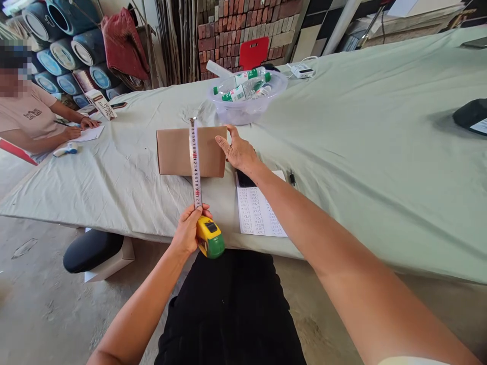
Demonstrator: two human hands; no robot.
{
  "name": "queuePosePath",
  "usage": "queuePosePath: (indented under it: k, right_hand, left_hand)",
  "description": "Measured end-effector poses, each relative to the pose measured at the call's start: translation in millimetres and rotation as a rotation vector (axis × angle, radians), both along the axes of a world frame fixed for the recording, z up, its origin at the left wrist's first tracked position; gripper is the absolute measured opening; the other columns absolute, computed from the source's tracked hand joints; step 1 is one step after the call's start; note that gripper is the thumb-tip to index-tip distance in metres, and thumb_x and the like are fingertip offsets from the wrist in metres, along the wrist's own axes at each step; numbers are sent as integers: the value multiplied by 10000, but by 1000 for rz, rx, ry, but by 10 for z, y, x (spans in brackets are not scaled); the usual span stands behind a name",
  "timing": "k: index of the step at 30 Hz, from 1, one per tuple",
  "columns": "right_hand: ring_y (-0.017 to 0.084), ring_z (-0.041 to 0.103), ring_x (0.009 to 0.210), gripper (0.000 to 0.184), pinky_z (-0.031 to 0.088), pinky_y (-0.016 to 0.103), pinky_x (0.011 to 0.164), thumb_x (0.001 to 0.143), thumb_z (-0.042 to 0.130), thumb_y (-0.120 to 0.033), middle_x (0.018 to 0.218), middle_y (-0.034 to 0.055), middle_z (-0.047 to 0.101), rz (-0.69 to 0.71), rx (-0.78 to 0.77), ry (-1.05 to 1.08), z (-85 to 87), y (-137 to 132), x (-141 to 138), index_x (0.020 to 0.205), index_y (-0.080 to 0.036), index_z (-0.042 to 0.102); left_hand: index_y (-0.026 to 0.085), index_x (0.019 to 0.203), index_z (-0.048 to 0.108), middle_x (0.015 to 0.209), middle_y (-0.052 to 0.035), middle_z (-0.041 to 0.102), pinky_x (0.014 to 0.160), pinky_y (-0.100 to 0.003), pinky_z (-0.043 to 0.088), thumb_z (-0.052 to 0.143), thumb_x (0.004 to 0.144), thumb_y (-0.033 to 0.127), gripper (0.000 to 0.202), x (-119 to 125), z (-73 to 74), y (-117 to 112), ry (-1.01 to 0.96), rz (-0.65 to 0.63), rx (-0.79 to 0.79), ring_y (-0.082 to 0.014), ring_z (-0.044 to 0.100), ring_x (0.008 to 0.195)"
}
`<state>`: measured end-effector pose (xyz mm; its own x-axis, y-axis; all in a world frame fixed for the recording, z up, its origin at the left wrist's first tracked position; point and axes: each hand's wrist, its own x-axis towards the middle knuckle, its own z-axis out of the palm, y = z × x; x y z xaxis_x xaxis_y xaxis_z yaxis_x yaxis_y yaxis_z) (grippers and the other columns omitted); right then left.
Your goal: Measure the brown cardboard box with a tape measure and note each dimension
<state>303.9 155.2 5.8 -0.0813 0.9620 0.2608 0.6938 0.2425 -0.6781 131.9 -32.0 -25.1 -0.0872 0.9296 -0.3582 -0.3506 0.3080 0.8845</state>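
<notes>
The 1 view looks forward and down from the person's head, close above the black trousers (232,314), with the left hand (189,230) and right hand (239,151) near its middle, the cloth-covered table (361,152) stretching beyond, and stacked bricks (228,33) farther off at the top.

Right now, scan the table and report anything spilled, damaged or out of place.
Nothing stands out as spilled, damaged or out of place. The cardboard box at the right hand shows no visible crushing, and the bottles sit in the plastic basin. The pale green cloth is creased, but that seems minor.
</notes>
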Motion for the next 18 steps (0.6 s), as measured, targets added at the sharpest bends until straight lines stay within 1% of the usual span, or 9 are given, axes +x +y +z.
queuePosePath:
  k: [2, 5, 9, 11, 13, 15, 16, 17, 18]
  right_hand:
    - [299, 672, 657, 772, 523, 431, 679, 966, 288, -773, 772, 54, 712, 20, 70, -43, -25, -168, 4, 1531, -250, 348]
    - [306, 689, 713, 726, 507, 398, 642, 995, 306, -715, 923, 87, 743, 37, 121, -131, -76, -443, -21, 1541, -238, 328]
    - [297, 701, 773, 747, 497, 367, 594, 987, 352, -704, 1171, 124, 734, 69, 124, -168, -141, -735, -46, 1562, -229, 309]
    - [277, 704, 806, 764, 515, 359, 616, 975, 409, -694, 1281, 121, 706, 97, 137, -141, -165, -815, 35, 1580, -242, 290]
    - [262, 704, 853, 668, 534, 355, 679, 1000, 435, -598, 1278, 98, 716, 81, 154, -136, -188, -848, 232, 1566, -254, 345]
    - [259, 698, 885, 486, 530, 362, 734, 1029, 400, -418, 1209, 85, 742, -5, 156, -204, -217, -857, 545, 1473, -251, 504]
    - [263, 694, 878, 441, 520, 369, 735, 1021, 378, -328, 1181, 91, 747, -60, 143, -267, -237, -861, 730, 1400, -243, 588]
    - [265, 687, 864, 440, 505, 370, 715, 1005, 361, -256, 1156, 102, 748, -107, 121, -336, -261, -871, 920, 1342, -234, 643]
    - [262, 676, 821, 460, 483, 364, 671, 987, 351, -211, 1121, 111, 745, -138, 81, -408, -288, -888, 1106, 1321, -231, 665]
  left_hand:
    - [154, 883, 677, 699, 16, 634, 575, -252, 494, 839, 698, 394, 344, -86, 8, -84, -58, -3, 17, -123, 602, 610]
    - [154, 894, 698, 705, 15, 634, 610, -268, 516, 855, 710, 361, 318, -220, 26, -151, -125, 6, 42, -132, 628, 641]
    - [160, 897, 710, 702, 11, 639, 603, -265, 524, 848, 719, 339, 287, -327, 51, -92, -107, 45, 78, -132, 630, 637]
    - [165, 894, 713, 697, 12, 638, 610, -264, 534, 848, 719, 327, 274, -346, 68, -42, -96, 70, 115, -130, 630, 635]
    - [169, 889, 719, 690, 13, 634, 612, -260, 540, 843, 728, 308, 247, -353, 91, -15, -109, 72, 145, -128, 628, 634]
    - [173, 888, 725, 685, 11, 630, 602, -251, 537, 833, 746, 285, 210, -347, 121, -26, -151, 25, 144, -125, 622, 630]
    - [174, 887, 728, 683, 9, 628, 594, -248, 533, 824, 760, 275, 189, -336, 139, -42, -176, -14, 134, -123, 617, 624]
    - [174, 884, 728, 685, 4, 630, 588, -246, 529, 812, 776, 265, 164, -316, 157, -63, -198, -58, 117, -122, 612, 618]
    - [174, 879, 728, 691, -2, 635, 585, -245, 526, 797, 793, 258, 138, -283, 177, -84, -216, -105, 95, -122, 610, 613]
